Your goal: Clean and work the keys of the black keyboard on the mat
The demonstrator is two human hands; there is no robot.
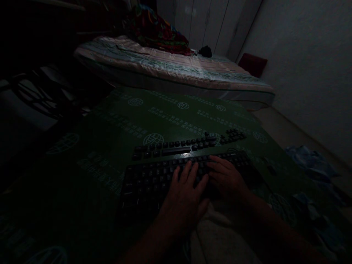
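A dark keyboard (147, 183) lay on a green table (104, 172) just below the middle of the frame. Close beyond its far edge ran a line of loose keys (176, 150), with a small cluster of keys (233, 135) toward the right; a mattress (176, 71) and a flowered blanket (165, 35) filled the upper middle, and a crumpled cloth (310, 161) lay at the right. The left hand (184, 187) and right hand (227, 176) blocked the view of the keyboard's middle. Its long axis ran left to right, rising slightly toward the right; which edge was its top could not be told in the gloom. The left grip was released, fingers spread over the keyboard; the right hand's fingers stretched leftward over it, its grip too dark to tell.
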